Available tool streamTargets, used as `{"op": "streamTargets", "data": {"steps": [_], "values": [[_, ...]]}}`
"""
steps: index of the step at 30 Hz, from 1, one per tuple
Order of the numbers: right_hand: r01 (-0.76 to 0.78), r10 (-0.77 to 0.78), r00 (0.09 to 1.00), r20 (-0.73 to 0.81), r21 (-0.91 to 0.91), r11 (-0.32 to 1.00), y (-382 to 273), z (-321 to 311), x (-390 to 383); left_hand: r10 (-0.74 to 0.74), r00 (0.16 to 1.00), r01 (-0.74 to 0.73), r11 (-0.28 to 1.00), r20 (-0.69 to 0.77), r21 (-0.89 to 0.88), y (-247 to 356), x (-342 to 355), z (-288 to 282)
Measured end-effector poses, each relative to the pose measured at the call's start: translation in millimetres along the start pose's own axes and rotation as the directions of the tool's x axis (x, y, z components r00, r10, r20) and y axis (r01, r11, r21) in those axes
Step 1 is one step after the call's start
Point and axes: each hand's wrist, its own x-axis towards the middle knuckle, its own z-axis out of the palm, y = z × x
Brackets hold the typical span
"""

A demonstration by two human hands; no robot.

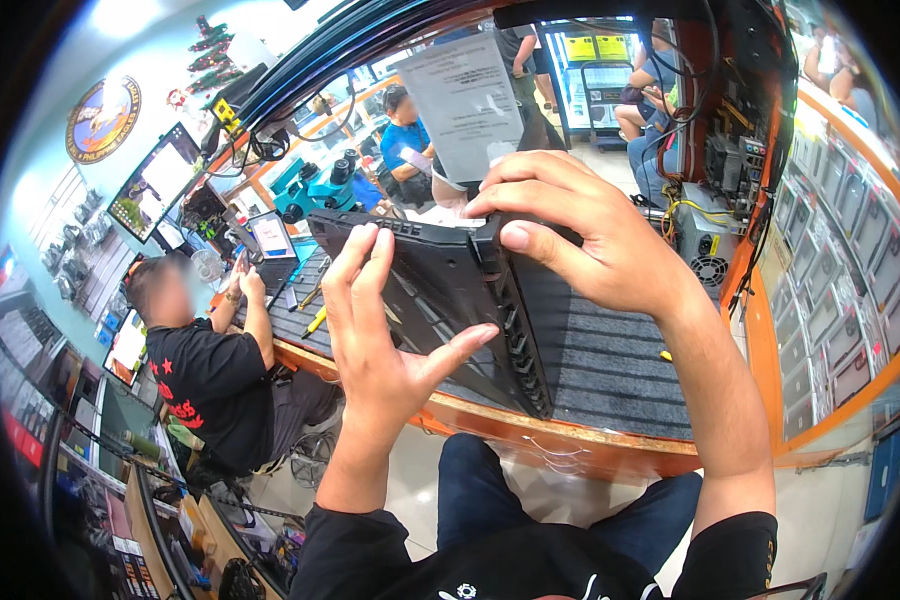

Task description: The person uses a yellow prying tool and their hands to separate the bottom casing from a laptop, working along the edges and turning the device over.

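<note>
A bulky black laptop [450,280] with a vented edge stands on its side on the grey striped mat [610,370]. My left hand [370,340] rests on it, index and middle fingertips near the top edge and thumb stretched toward the vented side. My right hand [575,235] grips the top right corner, fingers curled over it and thumb pressed near the rim. The far face of the laptop is hidden.
A co-worker [210,370] sits left beside another laptop [270,240]. Behind stand a teal microscope [320,185], a hanging paper [460,90] and several people. An exposed power supply [705,255] with cables and a display case [825,290] flank the right.
</note>
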Motion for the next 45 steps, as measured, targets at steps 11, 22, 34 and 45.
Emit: {"op": "streamTargets", "data": {"steps": [11,22,34,45], "values": [[-0.032,0.032,0.999,0.041,-0.003,0.999,-5.6,-2.9,0.8,0.036,0.999,-0.035,0.999,0.014,-0.032,-49.0,6.7,-2.8],[-0.085,0.083,0.992,0.097,0.009,0.996,-9.3,-5.5,1.0,0.09,0.994,-0.096,0.99,0.07,0.1,-51.6,17.3,-27.5],[-0.053,0.049,0.996,0.079,0.059,0.997,-5.1,-2.3,0.1,0.102,0.995,-0.101,0.993,0.023,-0.064,-47.0,34.0,-5.8],[-0.056,0.045,0.996,0.082,0.131,0.99,3.2,-5.2,5.7,-0.035,0.986,-0.038,0.906,-0.164,-0.422,-37.2,25.8,36.7]]}}
